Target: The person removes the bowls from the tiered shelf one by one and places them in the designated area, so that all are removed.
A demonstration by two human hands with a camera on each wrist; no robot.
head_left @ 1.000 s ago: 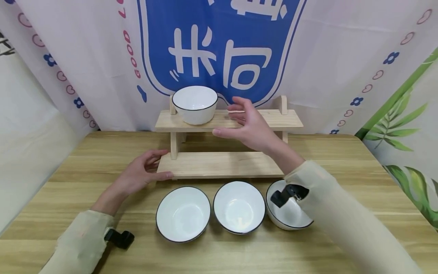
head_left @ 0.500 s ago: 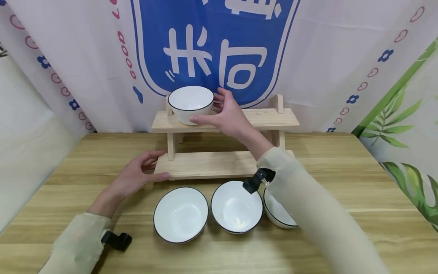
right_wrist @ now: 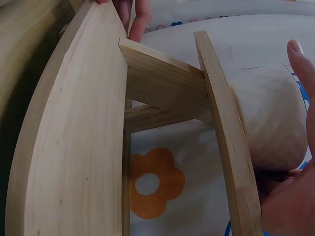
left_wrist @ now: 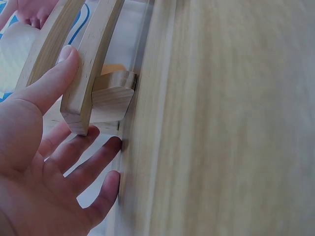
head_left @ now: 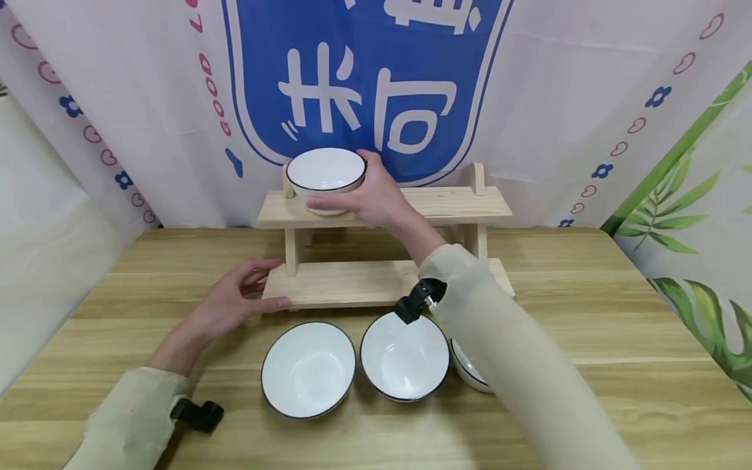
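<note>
A white enamel-look bowl with a dark rim stands upright at the left end of the upper shelf of a two-tier wooden rack. My right hand holds it from the right, thumb across the front and fingers round the far side. In the right wrist view the bowl sits beside the upper board, partly hidden by it. My left hand grips the left end of the lower shelf. In the left wrist view, the thumb of the left hand lies on one side of the board and fingertips touch its end.
Three like bowls line up before the rack: a left bowl, a middle bowl and a right bowl, mostly behind my right sleeve. All rest on a wood-grain table. A printed curtain hangs close behind the rack.
My right hand has moved left along the upper shelf and closed round the bowl there. The left hand keeps its place at the lower shelf. The view has shifted slightly.
</note>
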